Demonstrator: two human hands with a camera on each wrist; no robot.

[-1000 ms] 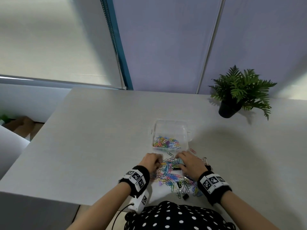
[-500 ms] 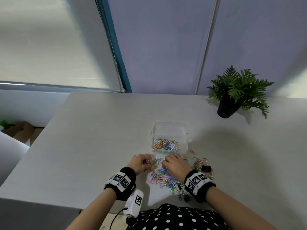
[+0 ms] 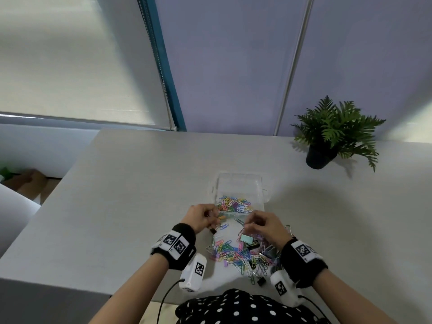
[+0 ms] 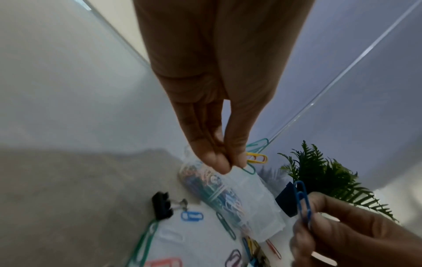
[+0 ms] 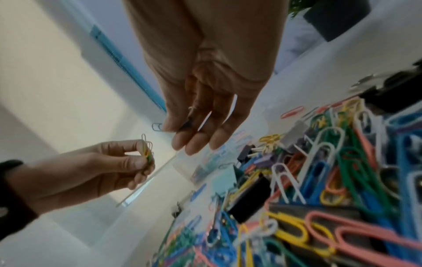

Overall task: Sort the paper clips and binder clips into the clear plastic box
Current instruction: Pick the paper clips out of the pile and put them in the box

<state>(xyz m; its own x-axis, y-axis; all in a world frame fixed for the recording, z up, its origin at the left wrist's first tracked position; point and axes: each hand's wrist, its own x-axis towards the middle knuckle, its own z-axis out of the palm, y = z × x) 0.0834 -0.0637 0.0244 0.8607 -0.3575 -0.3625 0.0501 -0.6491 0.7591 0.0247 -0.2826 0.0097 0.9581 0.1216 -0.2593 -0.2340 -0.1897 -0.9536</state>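
Note:
The clear plastic box (image 3: 238, 183) stands open on the table, with coloured paper clips (image 3: 235, 205) in its near compartment. A loose pile of paper clips and binder clips (image 3: 240, 252) lies in front of it, with a mint binder clip (image 3: 246, 239) on top. My left hand (image 4: 228, 162) hovers at the box's near left corner and pinches a few paper clips (image 4: 256, 157), yellow and green. My right hand (image 5: 173, 130) is raised near the box's front edge and pinches blue paper clips (image 4: 302, 202).
A small black binder clip (image 4: 162, 205) lies left of the pile, another (image 3: 261, 281) at the table's front edge. A potted fern (image 3: 327, 136) stands at the back right. The grey table (image 3: 140, 195) ends at a drop on the left.
Both hands have lifted off the pile with clips pinched in their fingers and moved toward the box's near edge. More of the pile shows now.

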